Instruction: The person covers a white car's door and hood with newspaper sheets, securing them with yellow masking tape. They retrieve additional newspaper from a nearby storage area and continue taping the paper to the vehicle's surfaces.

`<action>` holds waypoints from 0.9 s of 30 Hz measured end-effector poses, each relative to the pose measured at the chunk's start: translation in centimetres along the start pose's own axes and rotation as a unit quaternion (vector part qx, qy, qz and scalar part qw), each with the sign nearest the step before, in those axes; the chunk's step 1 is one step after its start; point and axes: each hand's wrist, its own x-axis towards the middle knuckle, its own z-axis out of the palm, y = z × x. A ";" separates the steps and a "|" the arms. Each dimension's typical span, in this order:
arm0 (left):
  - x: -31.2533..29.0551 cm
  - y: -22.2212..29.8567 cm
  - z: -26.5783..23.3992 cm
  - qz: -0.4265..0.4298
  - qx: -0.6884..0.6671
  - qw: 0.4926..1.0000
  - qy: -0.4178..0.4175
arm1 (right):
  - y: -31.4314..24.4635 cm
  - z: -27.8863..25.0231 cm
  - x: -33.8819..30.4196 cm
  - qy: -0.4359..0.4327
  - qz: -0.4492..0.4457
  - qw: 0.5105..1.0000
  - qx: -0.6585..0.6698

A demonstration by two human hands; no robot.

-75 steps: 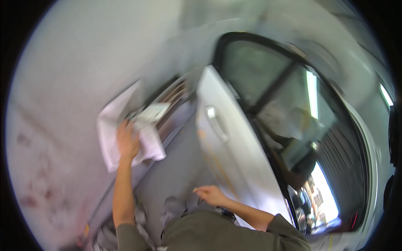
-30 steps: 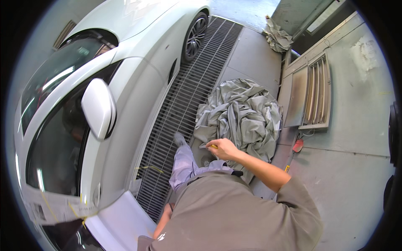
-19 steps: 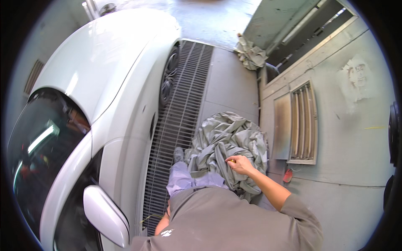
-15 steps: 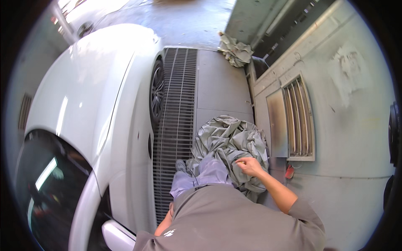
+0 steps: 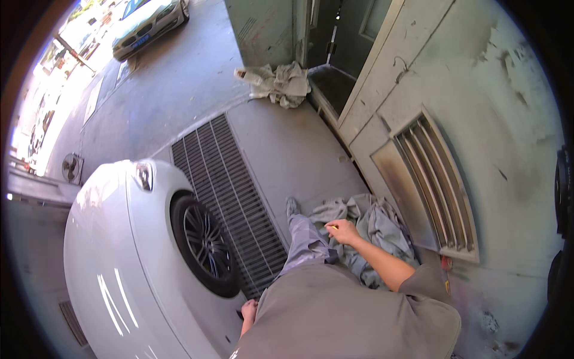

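Your right hand (image 5: 345, 233) pinches a small yellow item (image 5: 333, 227) at the left edge of its grip, over the crumpled grey sheet (image 5: 385, 230), long axis too small to tell, while your left hand (image 5: 249, 309), its grip unclear, hangs well apart beside the white car (image 5: 119, 251).

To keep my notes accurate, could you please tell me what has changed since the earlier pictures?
The person has moved forward along the white car. The left hand, earlier at white paper, is now near the front wheel. The right hand still holds a small yellow thing.
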 end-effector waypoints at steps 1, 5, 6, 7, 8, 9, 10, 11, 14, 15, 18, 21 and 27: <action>3.0 2.5 0.9 0.029 0.078 0.996 -0.012 | -2.2 -1.9 5.1 -0.003 -0.032 0.999 0.003; 13.3 17.3 6.1 0.118 0.250 0.954 -0.112 | -10.1 -10.8 16.7 0.090 -0.095 0.991 -0.006; 14.3 21.7 6.8 0.064 0.278 0.958 -0.017 | -11.9 -13.3 18.3 0.104 -0.084 0.991 0.004; 15.9 27.1 7.9 0.097 0.254 0.961 -0.052 | -13.6 -15.7 19.7 0.116 -0.066 0.991 0.012; 16.8 32.4 9.1 0.129 0.225 0.964 -0.061 | -15.1 -18.1 21.1 0.129 -0.073 0.989 0.008; 17.9 37.7 10.2 0.153 0.193 0.966 -0.078 | -16.3 -20.1 22.5 0.142 -0.072 0.987 0.005; 19.4 43.0 11.6 0.156 0.227 0.958 -0.078 | -17.2 -21.8 24.0 0.144 -0.046 0.989 0.000; 20.6 47.5 12.9 0.200 0.205 0.954 -0.090 | -17.8 -23.6 26.1 0.153 -0.067 0.986 0.026; 27.1 59.8 17.8 0.210 0.223 0.947 -0.096 | -18.6 -26.9 35.1 0.170 -0.072 0.978 0.100; 29.7 63.6 19.8 0.224 0.201 0.948 -0.105 | -18.9 -27.9 39.1 0.190 -0.082 0.971 0.122; 36.8 75.2 24.5 0.284 0.167 0.941 -0.074 | -19.8 -29.9 51.4 0.208 -0.083 0.964 0.143; 39.5 90.5 30.7 0.474 0.196 0.858 -0.030 | -20.7 -33.4 62.2 0.226 -0.032 0.958 0.173; 27.5 128.4 46.4 0.817 0.145 0.558 -0.019 | -17.8 -45.5 76.2 0.441 0.097 0.883 0.131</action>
